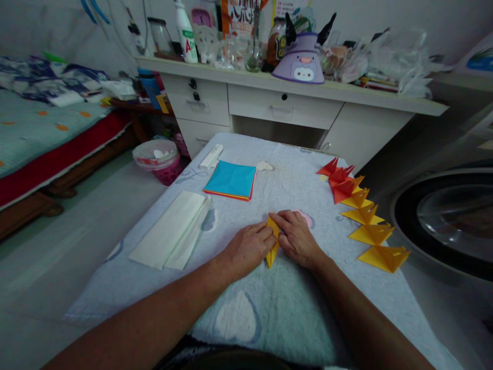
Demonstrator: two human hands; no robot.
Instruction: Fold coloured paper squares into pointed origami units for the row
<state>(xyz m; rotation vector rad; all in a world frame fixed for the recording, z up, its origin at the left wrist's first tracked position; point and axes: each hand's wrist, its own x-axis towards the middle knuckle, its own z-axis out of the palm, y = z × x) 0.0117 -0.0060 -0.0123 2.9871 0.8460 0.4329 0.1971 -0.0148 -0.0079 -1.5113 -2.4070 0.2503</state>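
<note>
A piece of yellow origami paper (pixel 272 253), folded into a narrow diamond, lies on the cloth-covered table in front of me. My left hand (pixel 252 245) presses on its left side with curled fingers covering part of it. From the right, my right hand (pixel 296 236) holds the upper right edge, fingertips against the paper. The hands hide the diamond's middle. Beyond them sits a stack of square paper (pixel 231 179), blue on top with yellow and red edges below. On the right runs a row of several folded yellow cranes (pixel 372 234) and red cranes (pixel 341 182).
A folded white cloth or paper (pixel 169 231) lies at left, and a small white box (pixel 211 156) behind it. Across the table stands a white cabinet (pixel 265 103) with a purple visor (pixel 302 59) and jars. A washing machine (pixel 454 216) is right, a pink bin (pixel 164 164) left.
</note>
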